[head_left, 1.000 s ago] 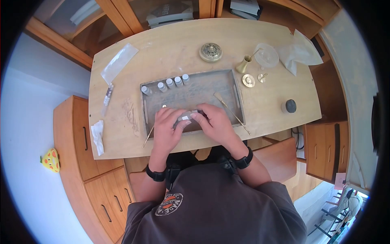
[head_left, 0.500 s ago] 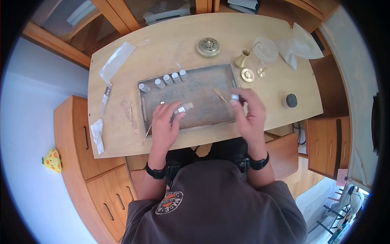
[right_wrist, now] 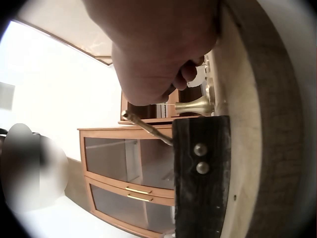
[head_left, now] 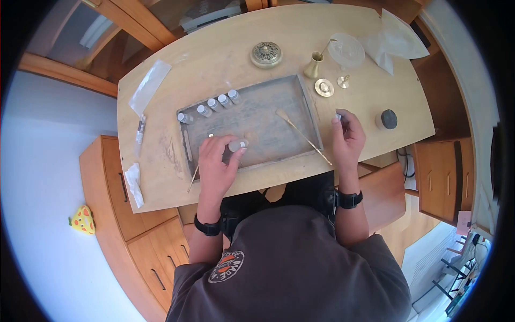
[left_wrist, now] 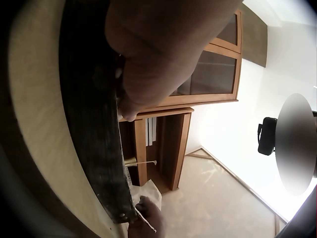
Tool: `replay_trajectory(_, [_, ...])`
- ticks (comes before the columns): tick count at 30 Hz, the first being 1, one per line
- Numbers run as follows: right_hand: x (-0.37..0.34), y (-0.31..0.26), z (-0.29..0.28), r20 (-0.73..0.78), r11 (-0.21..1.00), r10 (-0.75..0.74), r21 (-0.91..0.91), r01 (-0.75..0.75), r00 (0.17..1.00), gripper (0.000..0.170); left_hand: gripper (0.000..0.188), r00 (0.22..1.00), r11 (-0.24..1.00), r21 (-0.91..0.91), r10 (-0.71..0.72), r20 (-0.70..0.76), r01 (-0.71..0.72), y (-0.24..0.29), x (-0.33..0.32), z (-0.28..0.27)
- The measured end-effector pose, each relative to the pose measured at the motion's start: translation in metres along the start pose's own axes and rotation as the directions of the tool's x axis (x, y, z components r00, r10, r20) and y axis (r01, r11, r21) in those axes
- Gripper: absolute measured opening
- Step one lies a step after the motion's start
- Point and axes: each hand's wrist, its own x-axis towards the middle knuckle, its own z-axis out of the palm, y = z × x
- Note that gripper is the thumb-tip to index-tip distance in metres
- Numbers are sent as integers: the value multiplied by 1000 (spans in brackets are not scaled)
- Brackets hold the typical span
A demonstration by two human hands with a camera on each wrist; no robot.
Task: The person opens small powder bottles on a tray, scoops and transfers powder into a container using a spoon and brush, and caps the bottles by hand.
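Here's the left hand [head_left: 217, 163] over the near-left part of the tray [head_left: 260, 118], gripping a small vial [head_left: 236, 145]. The vial sits out at the fingertips, its body between the thumb, on the near side, and the curled fingers at its left. It's tilted, with a white label showing; whether it touches the tray, I can't tell.

Over to the right hand [head_left: 348, 138], beyond the tray's right edge and well apart from the left. Thumb and forefinger pinch a small pale cap [head_left: 338, 116] right at their tips, and the other fingers are curled in. In the right wrist view, the palm hides that pinch.

Between the hands, a brush [head_left: 292, 125] slants with its bristles inside the tray and its handle out across the near right edge. A thin rod [head_left: 193, 178] pokes out below the left hand, over the near rim.

Up at the tray's far left, five capped bottles [head_left: 213, 104] stand in a loose row, one of them a little apart. Beyond the tray on the table [head_left: 214, 48] we've got a brass burner [head_left: 266, 55], then the vase [head_left: 313, 66], and off to the right a dark-lidded jar [head_left: 387, 119].
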Motion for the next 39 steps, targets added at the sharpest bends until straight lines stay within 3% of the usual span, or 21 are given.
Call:
replay_trajectory(8, [-1,-7,1,9,999,-42,9,42,999,15,23,998,999,-9,-41,50,42,13,4,-7])
replay_trajectory(11, [0,-8,0,9,999,-32,-1,32,999,15,23,999,999,-31,-43,-8,42,18,8,-12])
replay_trajectory(26, [0,-5,0,18,999,-37,26,37,999,15,23,994,988,115,-97,-42,102,13,0,-16])
replay_trajectory(28, [-1,-6,0,14,999,-35,22,35,999,15,22,998,971,239,12,60,-26,2,-4,-11])
replay_trajectory(34, [-2,-3,0,5,999,-33,21,33,999,14,23,993,975,193,-101,-54,110,18,-2,-19])
replay_trajectory(37, [-2,-2,0,7,999,-18,30,18,1000,14,23,1000,968,252,10,2,-11,1,-6,-10])
replay_trajectory(39, [-1,-2,2,3,999,-17,34,17,1000,14,24,1000,975,219,-26,-12,28,2,-8,-12])
